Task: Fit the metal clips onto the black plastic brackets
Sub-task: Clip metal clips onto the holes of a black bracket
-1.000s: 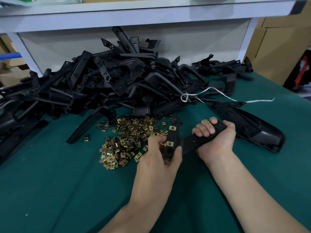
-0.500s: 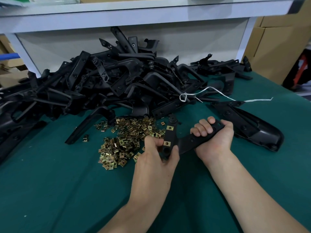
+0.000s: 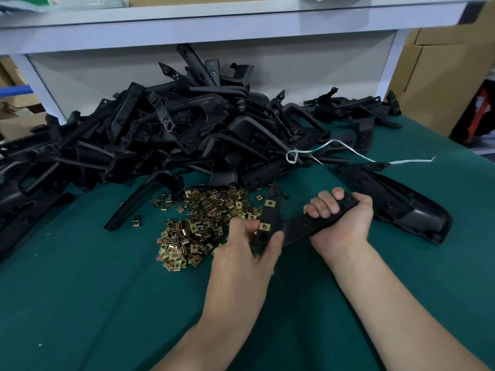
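Gripping one arm of a black plastic bracket (image 3: 297, 226) with all its fingers curled round it, the right hand (image 3: 345, 223) holds the part just right of the pile of metal clips (image 3: 198, 223) on the green table (image 3: 80, 303). The left hand (image 3: 246, 253), at the pile's right edge, pinches the bracket's other arm between thumb and fingertips near its lower end, and two brass clips (image 3: 268, 202) already sit on that arm, one above the other. Behind the pile lies a heap of black brackets (image 3: 187, 135), and further right of it a single long bracket (image 3: 401, 204) lies alone.
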Demonstrator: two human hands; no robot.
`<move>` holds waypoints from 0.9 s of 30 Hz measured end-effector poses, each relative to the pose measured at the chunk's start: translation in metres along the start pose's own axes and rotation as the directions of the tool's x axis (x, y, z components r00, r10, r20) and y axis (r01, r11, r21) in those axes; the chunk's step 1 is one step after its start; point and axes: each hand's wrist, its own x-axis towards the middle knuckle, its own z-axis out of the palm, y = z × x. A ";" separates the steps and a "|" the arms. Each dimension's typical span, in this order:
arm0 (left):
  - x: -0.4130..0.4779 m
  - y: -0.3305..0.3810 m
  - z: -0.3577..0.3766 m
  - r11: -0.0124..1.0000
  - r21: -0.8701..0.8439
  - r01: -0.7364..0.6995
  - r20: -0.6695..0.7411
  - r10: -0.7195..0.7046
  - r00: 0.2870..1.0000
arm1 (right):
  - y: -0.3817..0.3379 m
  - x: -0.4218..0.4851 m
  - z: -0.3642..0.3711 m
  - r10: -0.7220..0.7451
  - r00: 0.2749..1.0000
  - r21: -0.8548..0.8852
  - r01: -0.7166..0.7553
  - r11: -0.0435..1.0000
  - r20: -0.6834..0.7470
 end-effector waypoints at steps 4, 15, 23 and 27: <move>0.001 0.002 -0.001 1.000 -0.005 0.025 -0.009 -0.025 1.000 | 0.000 0.000 0.000 -0.002 1.000 -0.004 0.002 1.000 -0.003; 0.001 -0.001 -0.002 0.995 0.082 -0.062 0.002 0.062 0.998 | -0.001 0.000 0.001 0.001 1.000 -0.009 -0.001 1.000 -0.008; 0.002 0.003 -0.001 0.966 0.186 -0.182 0.065 0.173 0.983 | -0.001 0.000 0.002 0.015 1.000 0.018 -0.014 1.000 -0.021; 0.001 0.002 -0.001 0.945 0.231 -0.232 0.094 0.215 0.972 | -0.001 0.000 0.001 0.024 1.000 0.029 -0.024 0.999 -0.010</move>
